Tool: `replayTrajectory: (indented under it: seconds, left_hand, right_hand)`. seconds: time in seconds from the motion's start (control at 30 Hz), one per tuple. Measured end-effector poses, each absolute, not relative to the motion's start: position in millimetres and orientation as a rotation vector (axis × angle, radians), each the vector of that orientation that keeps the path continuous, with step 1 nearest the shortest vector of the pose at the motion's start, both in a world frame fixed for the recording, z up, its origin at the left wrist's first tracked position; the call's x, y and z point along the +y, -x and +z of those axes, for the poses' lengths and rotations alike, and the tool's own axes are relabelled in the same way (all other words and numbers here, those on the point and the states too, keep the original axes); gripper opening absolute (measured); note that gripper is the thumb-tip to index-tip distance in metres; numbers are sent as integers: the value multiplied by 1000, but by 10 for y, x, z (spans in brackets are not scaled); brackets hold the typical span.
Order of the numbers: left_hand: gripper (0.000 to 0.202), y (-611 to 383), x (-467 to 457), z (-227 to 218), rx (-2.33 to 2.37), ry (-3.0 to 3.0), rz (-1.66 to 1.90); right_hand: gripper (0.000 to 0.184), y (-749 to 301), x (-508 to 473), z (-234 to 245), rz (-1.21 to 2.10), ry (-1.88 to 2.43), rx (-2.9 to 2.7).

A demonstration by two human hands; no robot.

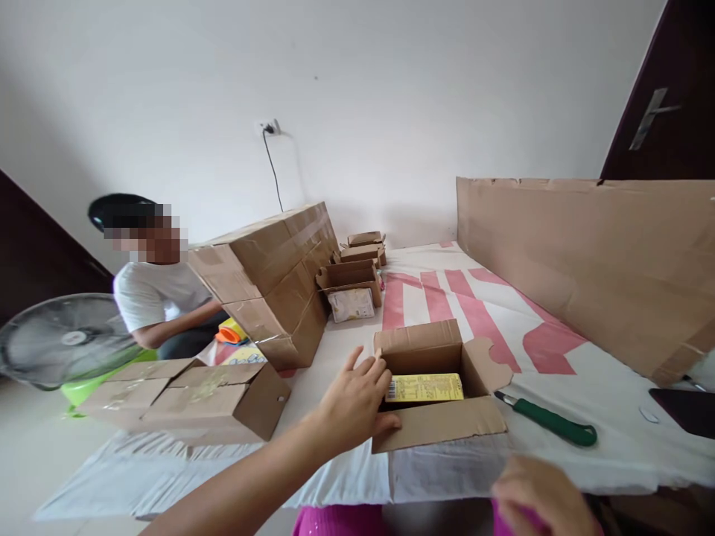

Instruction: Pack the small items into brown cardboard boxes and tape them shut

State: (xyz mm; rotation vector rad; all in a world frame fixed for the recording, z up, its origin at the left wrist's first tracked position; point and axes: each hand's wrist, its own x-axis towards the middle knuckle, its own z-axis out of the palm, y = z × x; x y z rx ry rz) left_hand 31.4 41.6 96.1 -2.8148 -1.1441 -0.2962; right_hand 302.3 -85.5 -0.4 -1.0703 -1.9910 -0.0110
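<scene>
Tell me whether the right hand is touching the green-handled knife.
Apart: the head view shows white sheet between the right hand and the green-handled knife.

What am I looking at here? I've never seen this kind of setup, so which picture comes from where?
There is no machine: these are a person's bare hands, in a single picture from a camera on their head, looking forward and down. The left hand rests, fingers spread, against the left side of an open cardboard box with a yellow printed pack inside. The right hand is blurred by the near edge; I see nothing held in it. On the cloth-covered table also lie a green-handled cutter and stacked cartons. Another person sits at the picture's left.
</scene>
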Motion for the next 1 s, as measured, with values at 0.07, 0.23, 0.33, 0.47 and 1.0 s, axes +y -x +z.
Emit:
replayTrajectory:
  seconds: [0.07,0.23,0.33,0.47,1.0]
  left_hand:
    - [50,-282,323,938,-1366,2732,-277]
    - [64,-291,207,688,-1944,2601,-418]
    - [65,-252,170,509,-2101,2675,-675]
    - [69,-210,99,351,-2244,2681,-1057]
    - [34,-291,216,-42,-2582,2424,-1634]
  right_hand:
    - [15,-3141,-671,328,-47,1086,-1831]
    - [23,-2929,142,717,281,1555,-2070]
    - [44,-2728,472,715,498,1696,-2378]
    - [47,-2633,616,630,611,1559,-2533]
    - [49,-3070,127,840,358,1247,-1472]
